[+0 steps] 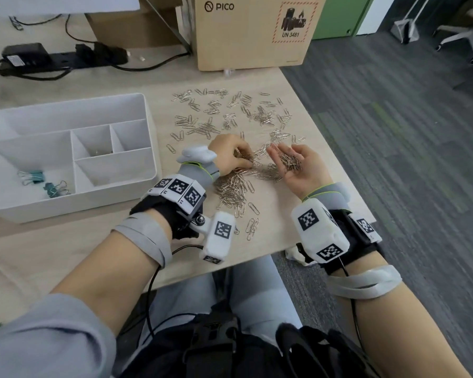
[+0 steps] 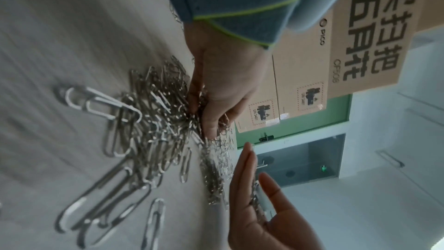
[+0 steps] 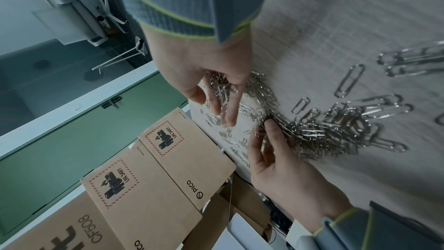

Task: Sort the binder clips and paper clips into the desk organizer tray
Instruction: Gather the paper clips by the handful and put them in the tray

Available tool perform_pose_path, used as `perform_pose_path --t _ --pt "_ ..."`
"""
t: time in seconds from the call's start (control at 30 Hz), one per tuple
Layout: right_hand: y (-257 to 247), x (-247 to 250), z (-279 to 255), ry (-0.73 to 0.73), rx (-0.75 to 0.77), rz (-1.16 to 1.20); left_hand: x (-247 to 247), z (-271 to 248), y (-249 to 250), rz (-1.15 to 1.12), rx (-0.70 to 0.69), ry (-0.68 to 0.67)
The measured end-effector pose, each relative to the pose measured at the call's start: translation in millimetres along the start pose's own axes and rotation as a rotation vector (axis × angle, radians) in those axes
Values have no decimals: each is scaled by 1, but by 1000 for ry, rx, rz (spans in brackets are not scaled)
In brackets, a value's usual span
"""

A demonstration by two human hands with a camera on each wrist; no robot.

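Right of the tray: both hands work in the paper clips [image 1: 238, 184], a dense heap on the bench [image 1: 66, 255] with looser ones scattered beyond it, farther from the person.
Tray: the white desk organizer tray [image 1: 148, 137] sits on the bench with several compartments; the binder clips [image 1: 43, 181] lie in its near-left compartment, and a few small clips show in a middle one.
Step in hand: gathering paper clips; by my reading the binder clips are already sorted and most paper clips are still on the bench.
Left grip: the left hand [image 1: 230, 156] is palm down on the heap, its fingers curled into the clips and grasping a bunch.
Right grip: the right hand [image 1: 298, 167] is palm up, released and flat-fingered, cradling a small pile of paper clips just right of the heap.
Next move: probably add the pinched bunch to the cupped palm, then carry the load left over the tray rim.
Needs: a level palm in transit, and one paper-clip compartment apart from the binder clips.
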State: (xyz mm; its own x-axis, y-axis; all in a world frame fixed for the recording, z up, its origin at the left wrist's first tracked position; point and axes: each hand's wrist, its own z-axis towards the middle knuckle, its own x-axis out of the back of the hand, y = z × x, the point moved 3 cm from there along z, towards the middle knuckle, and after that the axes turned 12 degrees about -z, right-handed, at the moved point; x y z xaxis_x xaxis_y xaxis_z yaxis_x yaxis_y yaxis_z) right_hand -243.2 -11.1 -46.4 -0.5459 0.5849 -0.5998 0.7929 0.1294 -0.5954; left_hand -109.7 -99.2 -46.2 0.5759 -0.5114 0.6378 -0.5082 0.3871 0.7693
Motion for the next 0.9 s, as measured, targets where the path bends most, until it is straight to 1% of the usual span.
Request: perform_pose_path --t 0.13,0.17,0.23,0.33,0.43,0.53,0.67,0.73,0.77,0.83,0.9 --pt "2 -4 -1 12 5 7 11 -2 -1 -231 67 93" --pt "3 -6 -1 11 2 -8 14 -2 0 -280 76 95" --pt "5 -8 1 11 -5 -56 17 1 7 -329 47 83" --pt "11 -13 9 11 -44 -160 20 6 21 -327 -23 51" --pt "14 -19 10 -70 -92 -167 16 11 35 -272 -62 -11" --pt "15 -25 8 -129 -116 -172 9 14 43 -261 -74 -84" --pt "16 -28 12 -150 -109 -157 8 18 47 -243 -83 -140" --pt "16 -30 15 -138 -103 -149 12 20 47 -242 -81 -155" --pt "17 -29 17 -118 -104 -124 15 20 47 -244 -78 -146" --pt "17 -29 19 -85 -104 -47 23 20 47 -266 -72 -76" --pt "16 -29 20 -78 -107 -24 32 23 42 -271 -70 60"
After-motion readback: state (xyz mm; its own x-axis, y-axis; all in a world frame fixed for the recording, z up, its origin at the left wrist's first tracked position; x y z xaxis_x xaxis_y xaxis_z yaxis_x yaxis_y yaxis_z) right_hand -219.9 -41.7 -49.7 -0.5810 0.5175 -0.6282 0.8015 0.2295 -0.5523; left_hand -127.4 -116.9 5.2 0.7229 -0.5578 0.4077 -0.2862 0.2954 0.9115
